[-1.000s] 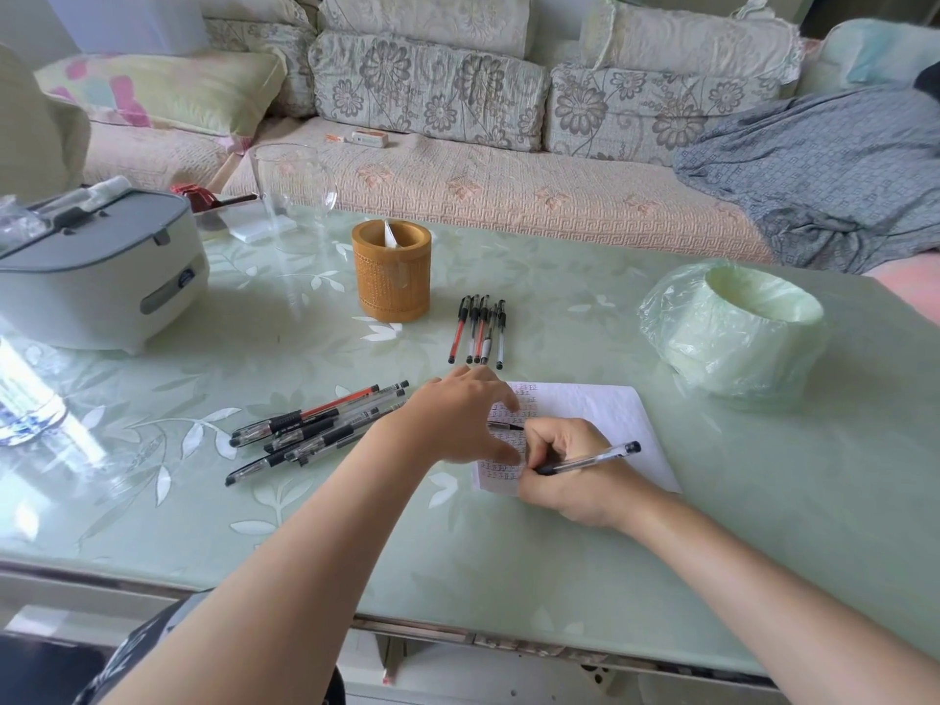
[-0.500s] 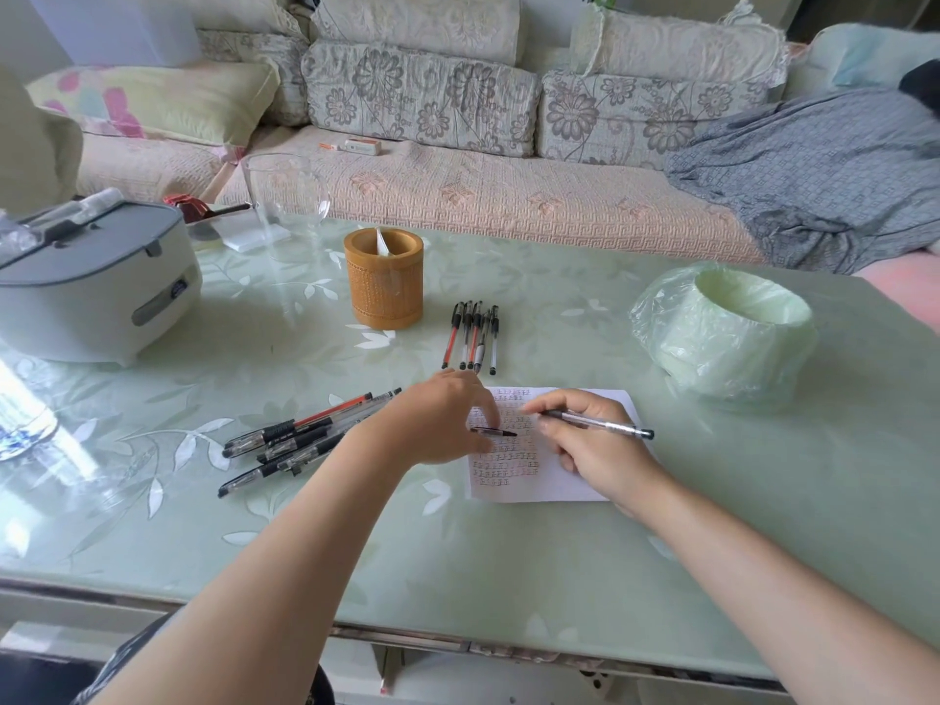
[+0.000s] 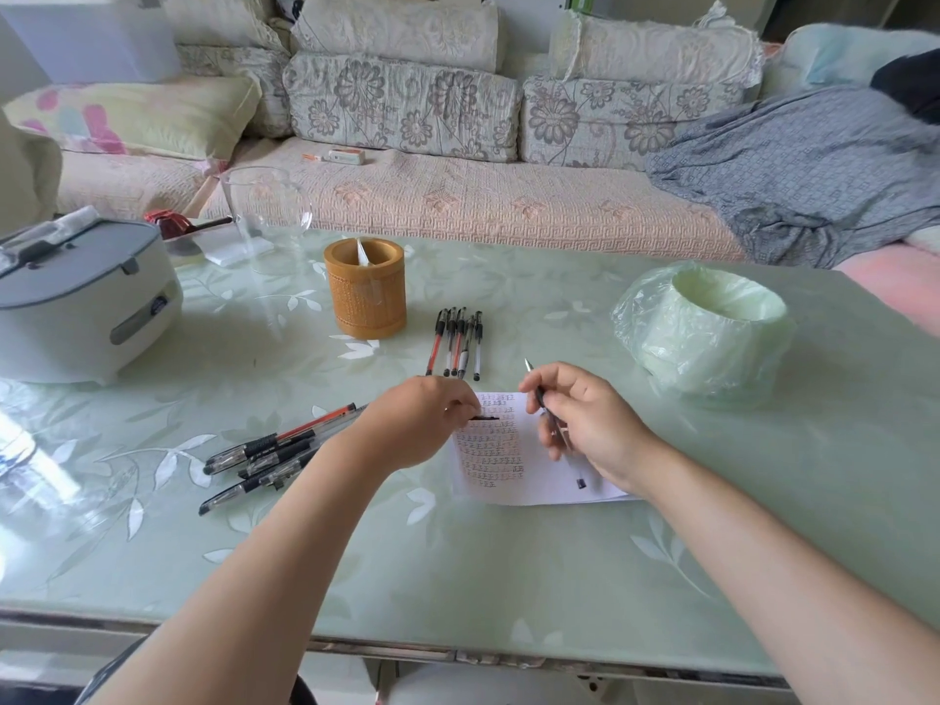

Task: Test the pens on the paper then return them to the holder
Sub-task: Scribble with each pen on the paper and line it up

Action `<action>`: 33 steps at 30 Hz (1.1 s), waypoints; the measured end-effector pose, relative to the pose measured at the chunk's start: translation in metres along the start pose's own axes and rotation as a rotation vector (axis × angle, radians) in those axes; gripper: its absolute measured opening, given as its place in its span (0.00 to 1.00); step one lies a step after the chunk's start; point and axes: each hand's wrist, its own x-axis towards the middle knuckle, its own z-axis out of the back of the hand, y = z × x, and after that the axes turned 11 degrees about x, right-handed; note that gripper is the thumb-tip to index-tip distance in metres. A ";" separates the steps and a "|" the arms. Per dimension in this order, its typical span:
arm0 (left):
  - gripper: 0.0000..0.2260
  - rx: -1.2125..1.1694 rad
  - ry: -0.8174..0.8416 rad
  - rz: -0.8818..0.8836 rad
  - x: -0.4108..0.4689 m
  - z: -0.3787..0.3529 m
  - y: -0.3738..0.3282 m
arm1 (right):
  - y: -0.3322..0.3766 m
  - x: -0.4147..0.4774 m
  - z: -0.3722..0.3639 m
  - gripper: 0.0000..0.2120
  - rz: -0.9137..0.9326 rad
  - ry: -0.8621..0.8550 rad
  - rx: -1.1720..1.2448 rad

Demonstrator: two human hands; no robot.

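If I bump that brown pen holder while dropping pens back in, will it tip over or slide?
Probably not tip: the pen holder looks squat, wide-based and upright. It may slide, since the table top is glossy and reflective. Little shows inside it, so it is likely light.

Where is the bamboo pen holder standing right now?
In the head view, the bamboo pen holder stands upright on the table, left of centre, just left of the row of pens and in front of the clear glass jar.
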 end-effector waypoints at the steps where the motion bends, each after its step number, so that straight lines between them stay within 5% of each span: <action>1: 0.08 -0.007 -0.001 0.004 0.000 0.000 0.000 | -0.001 0.001 0.001 0.13 0.046 -0.019 -0.176; 7: 0.09 -0.010 -0.004 0.003 0.000 -0.001 0.000 | -0.003 0.001 0.000 0.10 0.134 -0.055 -0.762; 19: 0.07 -0.061 0.055 -0.048 -0.007 0.002 -0.011 | -0.005 -0.002 -0.010 0.11 0.160 0.079 -0.835; 25: 0.03 -0.202 0.107 -0.040 -0.018 0.012 -0.025 | -0.005 -0.010 -0.021 0.25 0.335 0.091 -1.341; 33: 0.07 -0.280 0.170 -0.009 -0.023 0.012 -0.036 | -0.002 -0.011 -0.026 0.28 0.277 0.065 -1.389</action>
